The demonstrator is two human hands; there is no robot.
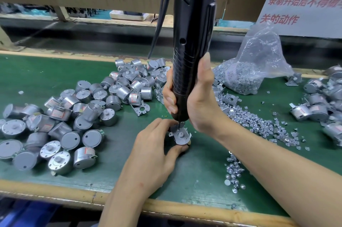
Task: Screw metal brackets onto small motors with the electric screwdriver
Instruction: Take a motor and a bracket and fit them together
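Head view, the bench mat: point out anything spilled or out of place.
Loose screws lie strewn across the green mat, from the clear bag down toward the front edge. They look spilled rather than contained.

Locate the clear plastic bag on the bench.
In the head view, the plastic bag sits right of the electric screwdriver, at the far edge of the green mat.

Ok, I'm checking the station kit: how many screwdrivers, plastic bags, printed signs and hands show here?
Screwdriver: 1
Plastic bag: 1
Printed sign: 1
Hands: 2 (left hand, right hand)
Total: 5
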